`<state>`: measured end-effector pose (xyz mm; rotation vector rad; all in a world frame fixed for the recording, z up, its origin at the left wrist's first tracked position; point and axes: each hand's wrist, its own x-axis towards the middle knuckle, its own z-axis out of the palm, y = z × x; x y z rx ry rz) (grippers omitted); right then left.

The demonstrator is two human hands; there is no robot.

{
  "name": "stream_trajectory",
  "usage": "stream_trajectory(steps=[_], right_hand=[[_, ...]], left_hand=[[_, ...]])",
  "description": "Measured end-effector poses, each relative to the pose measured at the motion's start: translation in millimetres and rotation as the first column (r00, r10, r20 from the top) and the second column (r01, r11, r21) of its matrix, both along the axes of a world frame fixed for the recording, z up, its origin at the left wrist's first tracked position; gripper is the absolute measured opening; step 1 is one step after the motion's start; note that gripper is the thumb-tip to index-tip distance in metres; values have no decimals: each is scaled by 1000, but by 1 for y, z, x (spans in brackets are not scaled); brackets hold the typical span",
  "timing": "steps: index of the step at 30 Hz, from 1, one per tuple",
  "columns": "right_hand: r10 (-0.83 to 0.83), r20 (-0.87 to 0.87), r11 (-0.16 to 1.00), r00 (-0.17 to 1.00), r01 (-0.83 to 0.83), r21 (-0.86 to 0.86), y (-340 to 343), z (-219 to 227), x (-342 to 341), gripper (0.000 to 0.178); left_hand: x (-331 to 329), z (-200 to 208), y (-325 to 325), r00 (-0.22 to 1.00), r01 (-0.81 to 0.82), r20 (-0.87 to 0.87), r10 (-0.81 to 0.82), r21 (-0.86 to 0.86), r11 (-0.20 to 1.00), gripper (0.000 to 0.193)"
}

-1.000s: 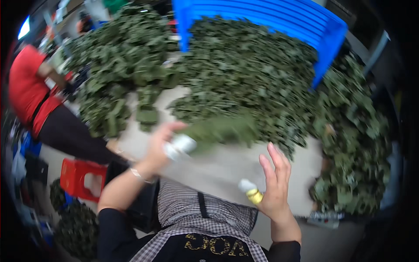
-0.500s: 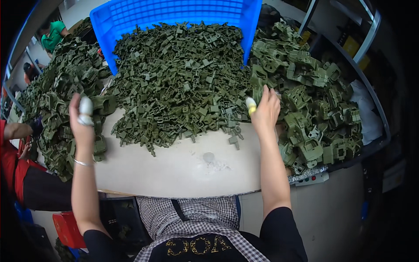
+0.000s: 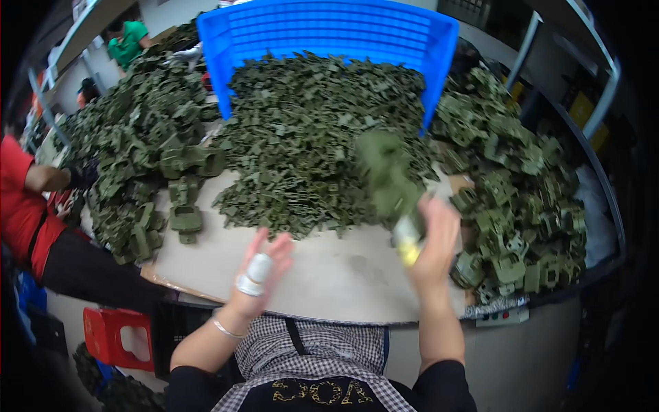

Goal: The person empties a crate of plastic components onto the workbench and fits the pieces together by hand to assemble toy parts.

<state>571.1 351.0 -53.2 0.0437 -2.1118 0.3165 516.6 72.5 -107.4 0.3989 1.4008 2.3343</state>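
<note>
My right hand point(image 3: 434, 240) grips an olive-green moulded plastic part point(image 3: 391, 172), smeared by motion, over the right front of the pile. Its thumb wears a white and yellow wrap. My left hand point(image 3: 264, 264) hangs above the near part of the table, fingers apart and nothing in them; white tape covers its thumb. Small green plastic pieces point(image 3: 295, 137) are heaped in front of both hands, spilling from a blue plastic crate point(image 3: 329, 34) tipped on its side.
Larger green plastic parts lie heaped at the left point(image 3: 144, 158) and at the right point(image 3: 508, 226) of the pale table point(image 3: 343, 281). A co-worker in a red shirt point(image 3: 17, 185) stands at the left edge. Below the table is a red stool point(image 3: 110, 336).
My right hand has come nearer from the right heap, now with a large green part. My left hand has moved from the left heap toward the table's near middle. The view has shifted.
</note>
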Motion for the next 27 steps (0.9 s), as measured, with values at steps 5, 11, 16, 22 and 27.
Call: stream_trajectory(steps=[5, 11, 16, 22, 27], right_hand=[[418, 337, 854, 843, -492, 171, -89, -64, 67, 42], [689, -138, 228, 712, -393, -891, -101, -42, 60, 71], [655, 130, 595, 744, -403, -695, -96, -40, 46, 64], [667, 225, 633, 711, -380, -675, -82, -20, 51, 57], [334, 249, 408, 909, 99, -907, -25, 1, 55, 52]], left_hand=[[22, -7, 39, 960, -190, 255, 116, 285, 940, 60], [56, -12, 12, 991, -4, 134, 3, 13, 1000, 66], [67, -15, 28, 957, -31, -290, -20, -170, 985, 66], [70, -18, 27, 933, -71, -359, 7, -166, 984, 63], [19, -36, -25, 931, -325, 176, 320, 1, 946, 39]])
